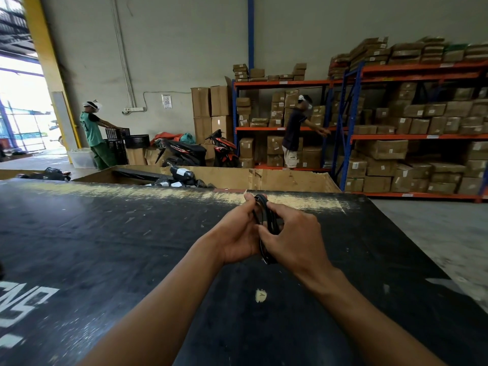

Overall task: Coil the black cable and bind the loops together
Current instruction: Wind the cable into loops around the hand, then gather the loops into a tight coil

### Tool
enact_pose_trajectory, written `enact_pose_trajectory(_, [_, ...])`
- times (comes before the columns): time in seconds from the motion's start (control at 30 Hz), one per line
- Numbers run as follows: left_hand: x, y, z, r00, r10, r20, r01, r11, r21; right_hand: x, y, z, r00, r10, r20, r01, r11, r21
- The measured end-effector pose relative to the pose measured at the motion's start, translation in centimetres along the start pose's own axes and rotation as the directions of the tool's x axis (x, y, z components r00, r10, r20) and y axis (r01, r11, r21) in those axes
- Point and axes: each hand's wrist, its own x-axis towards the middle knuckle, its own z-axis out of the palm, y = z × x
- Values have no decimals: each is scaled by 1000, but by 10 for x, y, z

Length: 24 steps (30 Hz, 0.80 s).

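The black cable (266,220) is gathered into a narrow upright bundle of loops, held above the black table between both hands. My left hand (239,233) grips the bundle from the left, thumb up near its top end. My right hand (293,233) closes on it from the right, fingers wrapped over the middle of the loops. The lower end of the bundle sticks out below my palms. Much of the cable is hidden by my fingers.
A wide scuffed black table (132,247) spreads under my arms. Beyond its far edge stands a large cardboard bin (264,178) with black wrapped parcels. Two people work farther back, by crates (118,138) and by shelving (396,133) stacked with boxes. Two scooters (195,151) are parked there.
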Motion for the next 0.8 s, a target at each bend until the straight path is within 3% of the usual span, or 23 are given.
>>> enact_pose_trajectory(0.57, [-16, 7, 22, 999, -27, -37, 27, 1000, 5, 0, 8, -2, 996, -17, -83, 8, 994, -107])
enact_pose_trajectory(0.8, [-28, 16, 17, 995, -92, -28, 95, 980, 176, -3, 13, -11, 992, 50, -114, -53, 998, -26])
